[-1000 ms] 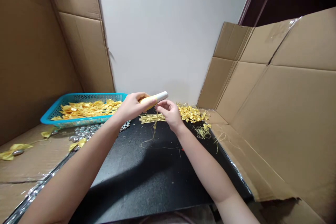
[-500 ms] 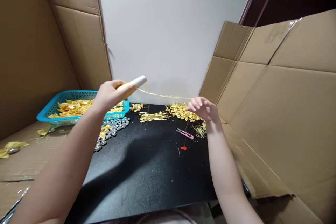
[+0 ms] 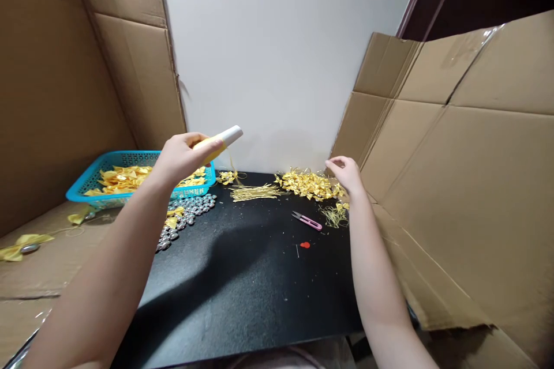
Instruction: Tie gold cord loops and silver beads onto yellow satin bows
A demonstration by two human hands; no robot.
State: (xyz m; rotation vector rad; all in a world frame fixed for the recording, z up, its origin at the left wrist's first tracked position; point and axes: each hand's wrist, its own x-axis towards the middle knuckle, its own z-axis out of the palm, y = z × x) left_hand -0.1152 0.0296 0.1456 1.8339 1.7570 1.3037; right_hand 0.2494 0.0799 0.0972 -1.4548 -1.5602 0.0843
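My left hand (image 3: 179, 154) is wrapped around a spool of yellow thread (image 3: 230, 136), whose white tube end sticks out to the upper right. A loose strand of thread (image 3: 231, 160) hangs from the spool toward the tabletop. Off to the right, my right hand (image 3: 348, 174) is raised with thumb and fingertips drawn together; whatever is between them is too small to make out. It hovers beside a pile of yellow ribbon bows (image 3: 307, 183). Below the spool lies a bundle of cut yellow thread lengths (image 3: 255, 192).
A blue basket (image 3: 80, 184) of yellow bows stands at left, with silver beads (image 3: 190, 213) before it. Pink thread snips (image 3: 309, 221), a red piece (image 3: 305, 245), a needle (image 3: 297, 251) and thread scraps (image 3: 335, 217) lie on the black table (image 3: 242, 300). Cardboard walls (image 3: 476, 167) flank it.
The strand stretched between my hands now hangs slack from the spool. My right hand has moved slightly right and its fingers have closed together. My left hand has barely moved.
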